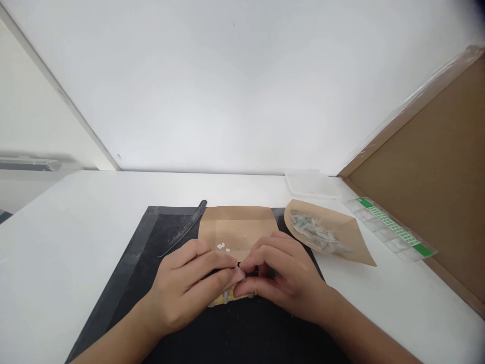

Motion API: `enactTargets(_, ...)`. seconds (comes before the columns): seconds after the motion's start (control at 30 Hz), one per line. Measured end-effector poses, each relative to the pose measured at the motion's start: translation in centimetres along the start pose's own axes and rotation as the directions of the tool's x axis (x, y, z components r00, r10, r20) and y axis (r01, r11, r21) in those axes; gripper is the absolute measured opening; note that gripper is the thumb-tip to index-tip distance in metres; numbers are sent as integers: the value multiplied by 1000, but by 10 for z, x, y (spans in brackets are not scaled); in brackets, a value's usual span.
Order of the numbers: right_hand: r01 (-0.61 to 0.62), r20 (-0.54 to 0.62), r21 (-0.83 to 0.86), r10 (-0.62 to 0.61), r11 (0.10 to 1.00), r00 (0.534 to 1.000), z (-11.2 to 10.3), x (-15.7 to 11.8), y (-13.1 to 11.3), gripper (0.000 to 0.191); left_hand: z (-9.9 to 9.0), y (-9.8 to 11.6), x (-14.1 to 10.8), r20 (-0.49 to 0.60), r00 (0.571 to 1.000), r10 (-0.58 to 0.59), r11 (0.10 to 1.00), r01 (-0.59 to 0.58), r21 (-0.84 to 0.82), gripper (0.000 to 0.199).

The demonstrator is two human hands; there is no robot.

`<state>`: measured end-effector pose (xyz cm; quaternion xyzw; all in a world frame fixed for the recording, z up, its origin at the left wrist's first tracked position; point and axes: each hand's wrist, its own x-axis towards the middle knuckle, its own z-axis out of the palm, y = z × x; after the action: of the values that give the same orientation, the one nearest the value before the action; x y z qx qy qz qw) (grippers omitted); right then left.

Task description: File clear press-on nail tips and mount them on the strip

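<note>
My left hand (197, 283) and my right hand (280, 273) meet over a black mat (151, 303). Between their closed fingertips is a small clear plastic piece (240, 273), pinched by the left and touched by the right, whose own hold is partly hidden. Under the fingers shows a yellowish strip (226, 298) with pale pieces on it, mostly covered by my hands. Just behind lies a brown paper sheet (238, 222) with a few small white bits (221, 246) on it.
A dark curved blade-like tool (193, 220) lies left of the paper. At the right, a brown paper pouch (359, 242) bears a pile of translucent slivers (316, 227). Behind it sits a clear tray (312, 184). A green-labelled compartment case (394, 227) rests by the cardboard panel (428, 167).
</note>
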<state>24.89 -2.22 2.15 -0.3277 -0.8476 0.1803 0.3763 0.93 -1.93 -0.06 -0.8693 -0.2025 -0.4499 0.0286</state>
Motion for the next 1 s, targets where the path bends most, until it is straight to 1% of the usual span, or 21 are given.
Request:
enactTargets(0.13, 59, -3, -5, -60, 998, 998, 1, 0, 0, 14, 0, -2, -4, 19, 1000, -9, 1000, 9, -10, 16)
enactTargets(0.27, 94, -24, -35, -95, 995, 995, 1, -1, 2, 14, 1, -2, -5, 30, 999, -28, 999, 28, -20, 23)
enactTargets(0.4, 123, -18, -35, -124, 992, 992, 0, 1, 2, 17, 4, -2, -6, 33, 999, -36, 999, 38, -38, 22)
enactTargets(0.5, 130, -27, -34, -131, 991, 991, 0, 1, 2, 23, 6, -2, -6, -7, 999, -45, 997, 44, -61, 22)
enactTargets(0.6, 122, -35, -17, -122, 992, 992, -1, 2, 1, 30, 3, -3, -4, -7, 1000, 8, 999, -8, -47, 21)
enactTargets(0.7, 110, -12, 17, -110, 994, 994, -1, 3, 0, 23, -2, -3, 2, 50, 996, 75, 997, -74, -28, 16)
enactTargets(0.83, 116, 34, 50, -118, 992, 992, -3, 4, 0, 19, -5, -3, 7, 81, 992, 98, 995, -97, -15, 12)
enactTargets(1.0, 38, 86, 89, -46, 995, 995, -4, 2, 2, 22, -2, -5, 5, 100, 990, 95, 995, -94, -16, 13)
